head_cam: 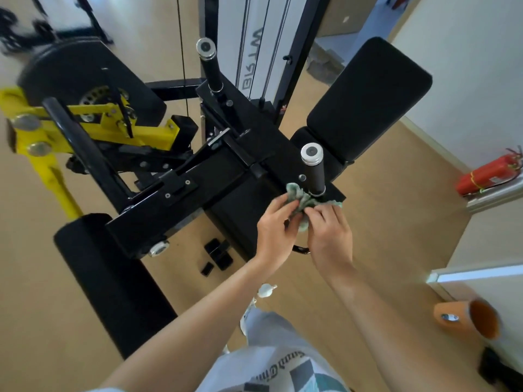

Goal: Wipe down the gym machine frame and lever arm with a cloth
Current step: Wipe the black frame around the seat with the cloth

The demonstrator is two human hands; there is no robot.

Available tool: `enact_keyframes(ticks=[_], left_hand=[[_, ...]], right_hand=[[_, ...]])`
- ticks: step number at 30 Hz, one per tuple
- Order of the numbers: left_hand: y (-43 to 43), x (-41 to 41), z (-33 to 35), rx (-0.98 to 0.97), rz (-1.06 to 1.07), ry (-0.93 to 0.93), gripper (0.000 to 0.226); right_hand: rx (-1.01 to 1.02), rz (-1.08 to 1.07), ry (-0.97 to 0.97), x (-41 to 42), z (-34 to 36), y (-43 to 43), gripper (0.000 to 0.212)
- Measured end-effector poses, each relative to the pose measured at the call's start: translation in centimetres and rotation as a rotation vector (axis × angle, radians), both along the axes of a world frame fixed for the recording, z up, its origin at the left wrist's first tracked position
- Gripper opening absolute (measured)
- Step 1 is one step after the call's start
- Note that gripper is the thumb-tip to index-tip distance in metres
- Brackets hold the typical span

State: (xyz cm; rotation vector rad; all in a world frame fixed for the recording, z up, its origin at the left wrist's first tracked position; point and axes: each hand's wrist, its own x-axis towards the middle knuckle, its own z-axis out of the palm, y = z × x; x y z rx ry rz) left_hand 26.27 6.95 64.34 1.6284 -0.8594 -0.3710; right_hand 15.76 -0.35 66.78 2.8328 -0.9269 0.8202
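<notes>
**Roughly centred: cloth bunched at the near handle base, unwiped steel lying to the left**

The green cloth was found crumpled against the foot of the near handle, right of centre in the frame. It was pinched from below by both hands. The left hand and right hand were curled onto it side by side, almost touching.

From that spot the black frame beam was seen to run long-axis toward the lower left. The yellow lever arm lay further off, at centre left, well apart from the cloth. The left hand was judged the nearer to both, so a sweep leftward along the beam was considered likely.

Not resolved:
- The cloth's middle was covered by fingers.
- The handle's foot was masked by the cloth.
- The lever arm's outer end was blurred at the left edge.
- The beam's underside was not shown.
</notes>
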Motion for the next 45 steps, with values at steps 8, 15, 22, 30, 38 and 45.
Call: enact_keyframes(ticks=[8, 15, 22, 30, 38, 45], left_hand=[[5.8, 6.4, 3.8, -0.055, 0.288, -0.26, 0.022], [3.7, 14.9, 5.4, 0.284, 0.292, -0.406, 0.057], [3.2, 15.9, 4.0, 0.502, 0.226, -0.68, 0.036], [7.1, 16.5, 4.5, 0.553, -0.013, -0.949, 0.031], [12.0, 17.1, 2.9, 0.441, -0.112, -0.929, 0.029], [10.5, 19.6, 3.4, 0.425, -0.192, -0.98, 0.039]], right_hand=[[0.171, 0.117, -0.205, 4.3, 2.2, 4.8, 0.022], [0.184, 0.114, -0.009, 13.4, 2.5, 3.6, 0.047], [0.211, 0.165, 0.161, 16.8, 1.3, 0.5, 0.055], [0.007, 0.282, 0.203, 12.9, 0.2, 3.1, 0.048], [0.946, 0.132, -0.062, 11.7, -0.9, 9.6, 0.055], [1.238, -0.09, -0.552, 15.9, 0.7, 12.8, 0.055]])
